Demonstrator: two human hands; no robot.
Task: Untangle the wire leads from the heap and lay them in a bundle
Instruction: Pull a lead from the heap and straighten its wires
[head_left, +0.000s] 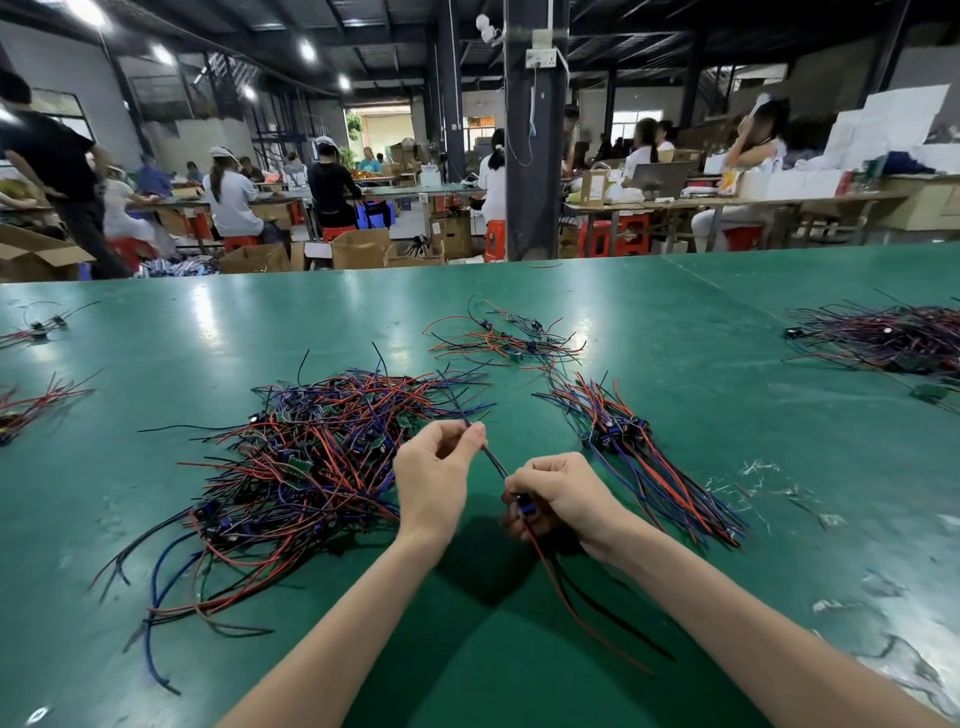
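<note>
Lead (494, 460) pinched in left fingers (474, 435), right fingers (527, 480)

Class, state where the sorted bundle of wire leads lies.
Head view: the bundle lies on the green table, just right of the right hand, opposite the tangled heap.

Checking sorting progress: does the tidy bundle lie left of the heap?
No, the bundle lies right of the heap, beyond the right hand.

green table (675, 322), red-blue-black heap (311, 457)
</note>
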